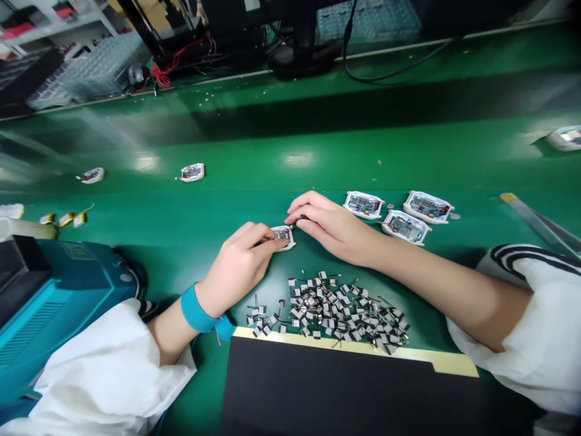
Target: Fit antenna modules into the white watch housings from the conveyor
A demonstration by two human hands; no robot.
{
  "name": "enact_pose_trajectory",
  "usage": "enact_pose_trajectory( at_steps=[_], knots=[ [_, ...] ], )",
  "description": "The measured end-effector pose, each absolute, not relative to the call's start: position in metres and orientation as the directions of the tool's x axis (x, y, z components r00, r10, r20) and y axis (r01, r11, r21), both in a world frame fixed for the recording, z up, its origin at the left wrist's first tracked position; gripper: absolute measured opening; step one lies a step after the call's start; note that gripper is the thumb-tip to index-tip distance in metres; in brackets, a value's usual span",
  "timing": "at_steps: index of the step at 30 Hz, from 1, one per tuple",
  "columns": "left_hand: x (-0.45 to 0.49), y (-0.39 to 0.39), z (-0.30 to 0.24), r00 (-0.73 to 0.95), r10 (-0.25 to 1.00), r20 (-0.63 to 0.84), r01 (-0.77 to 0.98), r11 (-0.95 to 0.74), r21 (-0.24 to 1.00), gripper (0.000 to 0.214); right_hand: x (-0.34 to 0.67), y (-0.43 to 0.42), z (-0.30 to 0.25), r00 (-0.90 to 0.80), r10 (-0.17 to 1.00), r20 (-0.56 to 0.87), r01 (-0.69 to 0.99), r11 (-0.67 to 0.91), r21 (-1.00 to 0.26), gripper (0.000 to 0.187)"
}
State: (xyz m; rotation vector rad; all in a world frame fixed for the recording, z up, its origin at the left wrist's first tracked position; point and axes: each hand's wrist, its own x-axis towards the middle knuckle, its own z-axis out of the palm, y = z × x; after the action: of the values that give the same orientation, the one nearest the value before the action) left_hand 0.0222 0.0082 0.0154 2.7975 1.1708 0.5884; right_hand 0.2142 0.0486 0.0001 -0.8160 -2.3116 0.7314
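Note:
My left hand (245, 254), with a teal band at its wrist, grips a small white device casing (289, 231) with a circuit board inside. Its fingers lie over the casing's left side and hide part of it. Just right of the casing, my right hand (324, 224) pinches a small dark part (304, 217) between thumb and fingers; what kind it is I cannot make out. Below both hands spreads a heap of small grey-and-black parts with short leads (336, 306). Past my right wrist lie similar open casings: one (364, 205), another (427, 207) and a third (405, 227).
Further casings lie at the left (192, 172), far left (93, 175) and right edge (567, 138). Tweezers (540, 221) rest at right. A teal machine (91, 290) stands left, near yellow-wrapped pieces (66, 219). A black sheet (345, 387) lies in front; a monitor stand (304, 54) stands behind.

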Motion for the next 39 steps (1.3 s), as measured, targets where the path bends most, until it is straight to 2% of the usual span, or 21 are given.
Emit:
enact_pose_trajectory(
  at_steps=[4, 7, 11, 17, 28, 34, 39],
  knots=[
    [0.022, 0.008, 0.014, 0.638, 0.696, 0.328, 0.673, -0.712, 0.201, 0.019, 0.220, 0.046, 0.001, -0.591, 0.693, 0.412, 0.480, 0.713, -0.512, 0.025],
    [0.022, 0.008, 0.013, 0.634, 0.695, 0.340, 0.671, -0.713, 0.205, 0.018, 0.225, 0.042, 0.000, -0.595, 0.681, 0.428, 0.484, 0.728, -0.486, 0.023],
    [0.022, 0.008, 0.013, 0.627, 0.702, 0.337, 0.679, -0.705, 0.206, 0.018, 0.226, 0.038, 0.000, -0.548, 0.692, 0.470, 0.458, 0.718, -0.524, 0.015],
    [0.022, 0.008, 0.015, 0.631, 0.707, 0.320, 0.686, -0.701, 0.197, 0.019, 0.224, 0.039, -0.002, -0.392, 0.739, 0.547, 0.451, 0.673, -0.586, 0.003],
    [0.022, 0.008, 0.017, 0.637, 0.712, 0.296, 0.696, -0.696, 0.178, 0.016, 0.226, 0.040, -0.003, -0.367, 0.763, 0.531, 0.433, 0.646, -0.628, 0.012],
    [0.022, 0.010, 0.018, 0.697, 0.649, 0.305, 0.656, -0.749, 0.094, 0.017, 0.217, 0.033, 0.004, -0.324, 0.786, 0.526, 0.281, 0.611, -0.740, 0.015],
    [0.022, 0.010, 0.016, 0.672, 0.659, 0.340, 0.663, -0.739, 0.123, 0.018, 0.206, 0.030, 0.004, -0.356, 0.770, 0.530, 0.278, 0.628, -0.727, 0.014]
  ],
)
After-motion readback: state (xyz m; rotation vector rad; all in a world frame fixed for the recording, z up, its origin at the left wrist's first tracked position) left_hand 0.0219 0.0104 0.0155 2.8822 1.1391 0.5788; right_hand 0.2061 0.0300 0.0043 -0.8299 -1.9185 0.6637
